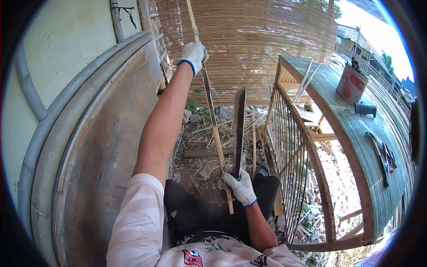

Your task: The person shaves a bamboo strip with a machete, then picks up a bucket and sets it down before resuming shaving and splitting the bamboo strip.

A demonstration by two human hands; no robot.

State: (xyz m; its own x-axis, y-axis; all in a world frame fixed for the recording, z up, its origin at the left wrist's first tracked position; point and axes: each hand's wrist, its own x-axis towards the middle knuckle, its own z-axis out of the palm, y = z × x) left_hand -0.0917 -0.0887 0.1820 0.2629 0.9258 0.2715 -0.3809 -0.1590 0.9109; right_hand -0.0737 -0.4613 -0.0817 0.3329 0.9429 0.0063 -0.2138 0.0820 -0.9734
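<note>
A long, thin bamboo strip runs from the top of the view down to my lap. My left hand, in a white knitted glove with a blue cuff, is closed round its upper part, with the arm stretched out. Lower down, my right hand, gloved the same way, grips a machete whose broad dark blade points upward. The blade stands just right of the strip. The strip's lower end passes beside my right hand's fingers; whether they touch it I cannot tell.
On the right, a slatted bamboo bench bears a worn container, a dark cylinder and hand tools. A woven bamboo screen hangs ahead. A wooden board leans left. Bamboo scraps litter the ground.
</note>
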